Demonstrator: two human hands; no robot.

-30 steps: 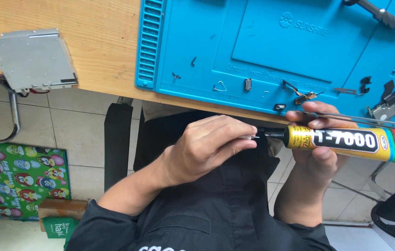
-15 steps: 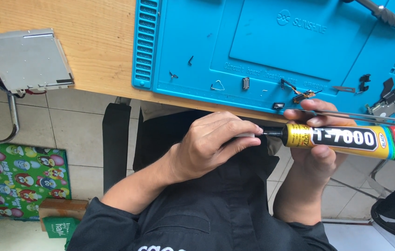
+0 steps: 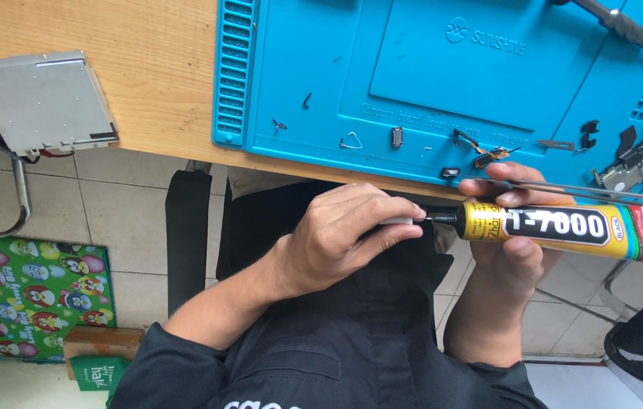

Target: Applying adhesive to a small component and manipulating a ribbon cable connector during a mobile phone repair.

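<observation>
Fingers [image 3: 382, 216] of the left hand [image 3: 337, 238] are pinching the small grey cap at the tip of the long yellow glue tube [image 3: 564, 227]. Right hand [image 3: 515, 242] is gripping the tube just below the edge of the big blue rubber mat [image 3: 427, 83].

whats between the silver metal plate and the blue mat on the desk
In the head view, only bare wooden desk lies between the silver metal plate and the blue mat's ribbed left edge.
</observation>
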